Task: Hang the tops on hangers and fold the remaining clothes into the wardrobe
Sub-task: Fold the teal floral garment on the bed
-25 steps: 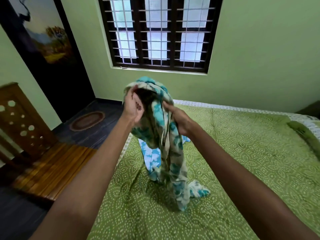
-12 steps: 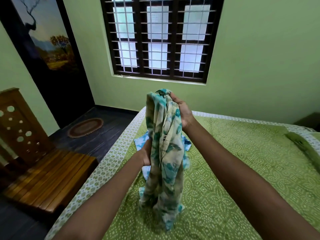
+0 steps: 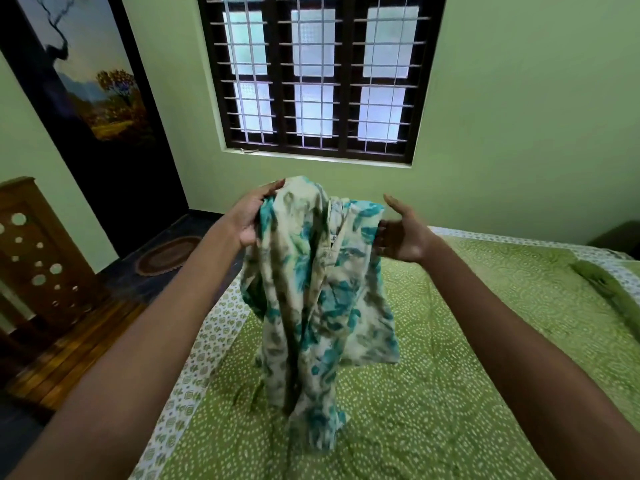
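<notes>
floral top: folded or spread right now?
Neither folded nor spread flat: the floral top hangs bunched and creased between the left hand and right hand, its lower end touching the green bedspread.

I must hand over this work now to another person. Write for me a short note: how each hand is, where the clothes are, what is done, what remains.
Left hand: holds the floral top at its upper left edge, fingers over the cloth.
Right hand: fingers extended, touching the top's upper right edge; a firm grip is not clear.
The top is held up above the bed, its lower end resting on the green bedspread.
Done: the top is picked up and partly spread.
Left: no hanger or wardrobe is in view; the top is not hung, and nothing is folded yet.
</notes>
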`<state>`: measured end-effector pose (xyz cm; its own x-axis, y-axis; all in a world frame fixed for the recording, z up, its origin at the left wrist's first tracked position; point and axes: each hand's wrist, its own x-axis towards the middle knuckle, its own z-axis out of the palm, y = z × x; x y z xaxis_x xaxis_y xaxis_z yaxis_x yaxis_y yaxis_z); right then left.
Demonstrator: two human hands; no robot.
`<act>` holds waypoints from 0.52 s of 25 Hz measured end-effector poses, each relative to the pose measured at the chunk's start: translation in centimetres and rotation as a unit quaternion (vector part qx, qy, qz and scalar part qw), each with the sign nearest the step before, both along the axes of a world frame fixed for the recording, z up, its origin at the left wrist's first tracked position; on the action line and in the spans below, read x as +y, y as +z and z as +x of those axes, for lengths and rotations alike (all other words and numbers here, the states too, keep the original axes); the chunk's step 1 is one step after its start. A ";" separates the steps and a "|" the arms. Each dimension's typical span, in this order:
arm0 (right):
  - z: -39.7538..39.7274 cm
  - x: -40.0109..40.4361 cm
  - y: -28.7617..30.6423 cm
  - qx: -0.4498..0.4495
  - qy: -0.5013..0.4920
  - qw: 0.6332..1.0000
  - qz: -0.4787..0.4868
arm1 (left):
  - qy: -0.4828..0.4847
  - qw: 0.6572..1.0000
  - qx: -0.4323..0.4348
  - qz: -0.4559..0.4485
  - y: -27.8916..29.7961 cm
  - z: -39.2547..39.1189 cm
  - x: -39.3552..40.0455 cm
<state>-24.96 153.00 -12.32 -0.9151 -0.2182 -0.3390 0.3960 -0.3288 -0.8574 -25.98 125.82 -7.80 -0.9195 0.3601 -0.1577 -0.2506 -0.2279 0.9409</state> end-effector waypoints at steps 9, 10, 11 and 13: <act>-0.7 -5.4 -4.1 0.092 -0.247 0.905 0.335 | -0.068 0.996 -0.001 -0.052 1.2 -0.6 0.3; -1.2 -4.4 -4.3 0.095 -0.264 0.886 0.370 | -0.057 0.996 -0.007 -0.069 1.2 -1.1 -0.3; -1.5 -3.4 -4.4 0.089 -0.260 0.888 0.369 | -0.040 0.995 -0.010 -0.096 1.2 -1.6 -1.0; -1.4 -1.8 -4.0 0.048 -0.190 0.930 0.312 | 0.007 0.984 -0.013 -0.178 1.1 -2.9 -2.9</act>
<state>-26.39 151.23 -16.31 -0.9191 0.3374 -0.2034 0.2638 0.1434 -0.9539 -28.86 122.87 -6.68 -0.9177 0.2656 -0.2954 -0.2751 0.1114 0.9549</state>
